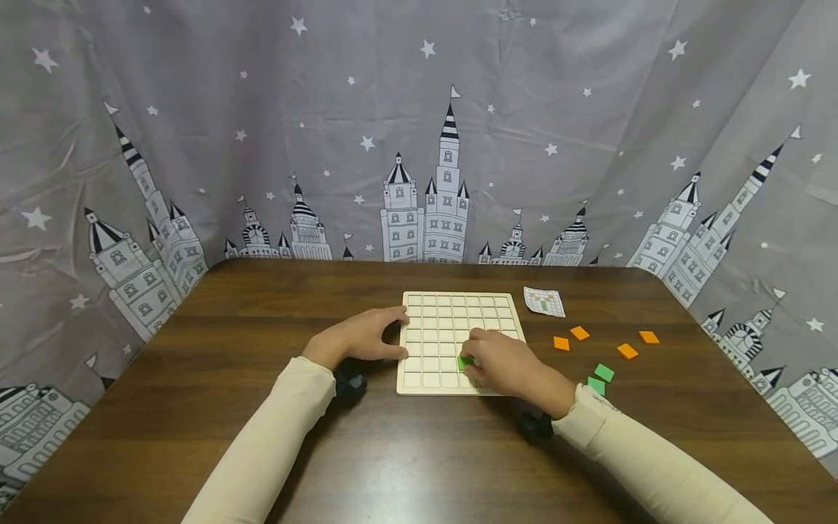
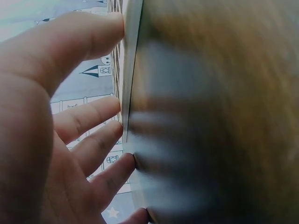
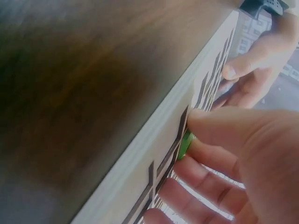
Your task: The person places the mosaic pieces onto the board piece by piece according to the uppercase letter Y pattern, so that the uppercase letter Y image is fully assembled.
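Pinching green tile (image 1: 465, 362) w/ right hand (image 1: 507, 367) over grid board (image 1: 452, 320) | left hand (image 1: 363, 336) fingers spread, steadying board edge

Both arms wear long, close-fitting cream sleeves that end at the wrists. The left hand (image 1: 356, 338) and right hand (image 1: 507, 367) are bare. A small black camera unit is strapped under each wrist.
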`<control>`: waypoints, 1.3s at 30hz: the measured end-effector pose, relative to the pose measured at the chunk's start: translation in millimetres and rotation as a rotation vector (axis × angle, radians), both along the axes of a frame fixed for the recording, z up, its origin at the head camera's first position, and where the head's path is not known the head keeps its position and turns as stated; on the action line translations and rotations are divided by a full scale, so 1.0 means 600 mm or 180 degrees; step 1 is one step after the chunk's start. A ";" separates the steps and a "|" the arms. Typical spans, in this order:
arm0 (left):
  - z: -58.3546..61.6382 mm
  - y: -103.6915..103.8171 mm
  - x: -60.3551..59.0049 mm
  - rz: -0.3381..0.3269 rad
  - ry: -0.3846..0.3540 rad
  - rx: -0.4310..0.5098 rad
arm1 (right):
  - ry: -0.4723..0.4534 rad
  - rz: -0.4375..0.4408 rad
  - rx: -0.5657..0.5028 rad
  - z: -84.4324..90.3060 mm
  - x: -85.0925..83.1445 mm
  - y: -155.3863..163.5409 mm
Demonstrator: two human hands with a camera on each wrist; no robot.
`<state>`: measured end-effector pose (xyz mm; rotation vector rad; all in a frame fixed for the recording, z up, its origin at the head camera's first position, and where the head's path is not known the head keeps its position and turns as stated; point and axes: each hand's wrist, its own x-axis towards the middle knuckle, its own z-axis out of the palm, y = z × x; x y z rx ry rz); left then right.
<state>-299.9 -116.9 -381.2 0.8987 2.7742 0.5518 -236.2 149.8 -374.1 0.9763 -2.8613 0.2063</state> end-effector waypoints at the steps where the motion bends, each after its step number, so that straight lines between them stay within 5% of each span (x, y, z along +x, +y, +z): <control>1: -0.002 0.000 -0.001 -0.0007 0.0004 0.0003 | -0.0003 -0.0006 -0.0029 -0.002 0.000 0.001; 9: -0.009 -0.001 -0.001 -0.0065 0.0015 0.0016 | -0.0059 -0.0327 -0.0223 0.009 -0.004 0.045; 15: -0.003 -0.004 -0.001 -0.0061 0.0041 0.0050 | -0.0072 -0.0737 -0.0238 0.021 -0.013 0.156; 22: 0.002 -0.006 -0.004 -0.0073 0.0033 0.0017 | -0.0457 -0.1070 -0.0027 0.017 0.017 0.281; 39: -0.003 -0.002 -0.007 -0.0055 -0.0002 -0.0008 | -0.0464 -0.1087 0.0040 0.012 0.028 0.302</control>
